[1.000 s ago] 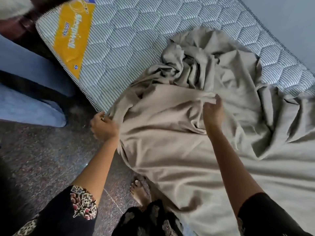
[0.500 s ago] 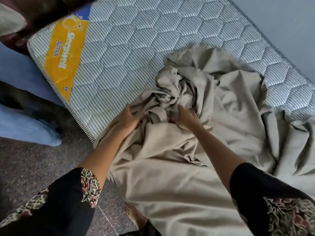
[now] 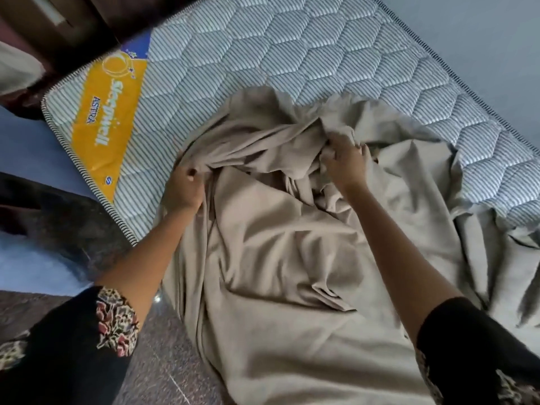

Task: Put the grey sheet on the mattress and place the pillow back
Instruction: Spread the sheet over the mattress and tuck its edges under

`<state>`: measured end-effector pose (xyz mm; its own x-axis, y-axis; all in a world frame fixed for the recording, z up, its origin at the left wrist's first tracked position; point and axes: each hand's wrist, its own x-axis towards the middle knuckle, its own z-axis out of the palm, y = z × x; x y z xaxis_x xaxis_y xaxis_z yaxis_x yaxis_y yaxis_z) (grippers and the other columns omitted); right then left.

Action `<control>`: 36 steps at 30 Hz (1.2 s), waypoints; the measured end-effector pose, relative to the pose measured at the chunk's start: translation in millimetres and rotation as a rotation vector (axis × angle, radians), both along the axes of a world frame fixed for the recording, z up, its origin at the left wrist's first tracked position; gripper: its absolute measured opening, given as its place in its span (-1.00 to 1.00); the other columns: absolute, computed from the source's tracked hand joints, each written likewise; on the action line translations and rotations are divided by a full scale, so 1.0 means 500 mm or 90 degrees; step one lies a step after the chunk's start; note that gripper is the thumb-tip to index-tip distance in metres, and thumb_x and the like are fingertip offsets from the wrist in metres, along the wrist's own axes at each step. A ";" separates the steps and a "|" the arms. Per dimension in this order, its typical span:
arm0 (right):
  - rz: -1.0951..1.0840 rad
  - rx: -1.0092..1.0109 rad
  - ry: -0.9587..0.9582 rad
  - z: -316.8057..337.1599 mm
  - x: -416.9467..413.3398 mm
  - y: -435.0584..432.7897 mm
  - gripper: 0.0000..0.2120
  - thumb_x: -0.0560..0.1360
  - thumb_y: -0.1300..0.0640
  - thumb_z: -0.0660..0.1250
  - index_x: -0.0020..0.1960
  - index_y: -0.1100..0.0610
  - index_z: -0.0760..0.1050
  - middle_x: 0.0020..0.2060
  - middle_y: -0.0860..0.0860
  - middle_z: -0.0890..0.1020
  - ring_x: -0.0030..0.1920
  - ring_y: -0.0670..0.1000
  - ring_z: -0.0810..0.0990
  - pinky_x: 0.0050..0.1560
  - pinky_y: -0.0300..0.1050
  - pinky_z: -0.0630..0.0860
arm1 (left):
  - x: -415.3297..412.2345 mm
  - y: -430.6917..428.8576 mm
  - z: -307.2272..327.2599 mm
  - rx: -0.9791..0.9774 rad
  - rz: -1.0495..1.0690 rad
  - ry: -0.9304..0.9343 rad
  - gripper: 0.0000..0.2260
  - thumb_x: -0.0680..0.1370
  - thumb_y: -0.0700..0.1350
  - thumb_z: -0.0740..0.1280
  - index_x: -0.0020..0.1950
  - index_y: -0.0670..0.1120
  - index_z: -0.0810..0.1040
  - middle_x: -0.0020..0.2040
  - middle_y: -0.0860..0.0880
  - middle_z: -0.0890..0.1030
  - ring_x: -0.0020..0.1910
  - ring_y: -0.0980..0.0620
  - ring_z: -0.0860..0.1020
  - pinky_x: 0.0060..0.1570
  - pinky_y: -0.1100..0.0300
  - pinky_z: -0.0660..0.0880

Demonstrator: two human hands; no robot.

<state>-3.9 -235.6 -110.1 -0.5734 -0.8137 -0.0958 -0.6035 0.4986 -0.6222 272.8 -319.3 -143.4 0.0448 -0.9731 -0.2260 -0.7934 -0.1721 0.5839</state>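
The grey sheet (image 3: 286, 258) lies crumpled over the near part of the striped quilted mattress (image 3: 263, 54), with a bunched ridge across its middle. My left hand (image 3: 184, 190) pinches a fold of the sheet near the mattress's left edge. My right hand (image 3: 346, 162) grips the bunched cloth further right and further away. The far end of the mattress, with its yellow label (image 3: 109, 124), is bare. No pillow is in view.
A blue wall (image 3: 482, 39) runs along the mattress's right side. Dark speckled floor (image 3: 163, 372) lies at the lower left. A pale blue bundle (image 3: 26, 258) sits on the floor to the left, and dark wooden furniture (image 3: 87, 21) stands beyond the mattress's far corner.
Both hands moved apart from the bunched middle: the left one toward the mattress's left edge, the right one further right and away, pulling the sheet's ridge wider.
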 end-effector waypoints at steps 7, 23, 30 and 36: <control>-0.230 0.110 -0.154 -0.068 0.005 0.078 -0.20 0.37 0.01 0.44 0.46 0.03 0.07 0.31 0.09 0.40 0.14 0.08 0.45 0.02 -0.04 0.46 | -0.031 -0.004 0.002 -0.101 -0.110 -0.077 -0.66 0.53 -0.18 0.29 0.32 -0.13 0.50 0.30 -0.22 0.40 0.19 -0.20 0.46 0.09 0.03 0.43; -0.175 -0.115 -0.227 0.135 -0.116 -0.215 -0.45 0.47 0.22 0.37 0.39 0.11 0.23 0.14 0.05 0.48 0.01 -0.13 0.53 -0.10 -0.33 0.44 | -0.143 -0.268 0.046 -0.060 -0.074 -0.011 -0.70 0.58 -0.21 0.15 0.30 -0.22 0.41 0.24 -0.29 0.44 0.17 -0.28 0.46 0.06 -0.04 0.37; -0.231 0.129 -0.142 -0.026 -0.064 -0.227 -0.42 0.43 0.11 0.38 0.41 0.14 0.32 0.23 0.13 0.51 0.07 0.13 0.55 -0.08 -0.02 0.52 | -0.192 -0.377 0.036 -0.187 -0.199 -0.035 -0.67 0.48 -0.19 0.25 0.23 -0.14 0.56 0.36 -0.13 0.35 0.27 -0.21 0.35 0.19 0.00 0.34; -0.155 0.361 -0.219 -0.077 0.003 -0.209 -0.49 0.49 0.23 0.31 0.39 0.20 0.24 0.10 0.25 0.58 -0.03 0.22 0.60 -0.08 0.03 0.54 | -0.303 -0.400 -0.007 0.311 -0.331 0.132 -0.15 0.48 0.03 0.41 0.56 -0.01 -0.11 0.49 -0.09 0.25 0.43 -0.12 0.30 0.37 0.06 0.28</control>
<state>-2.3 -340.1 -148.4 -0.5935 -0.4372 -0.6757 -0.2493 0.8982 -0.3621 121.2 -519.3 -147.0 -0.4854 -0.6435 -0.5919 -0.7251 -0.0819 0.6837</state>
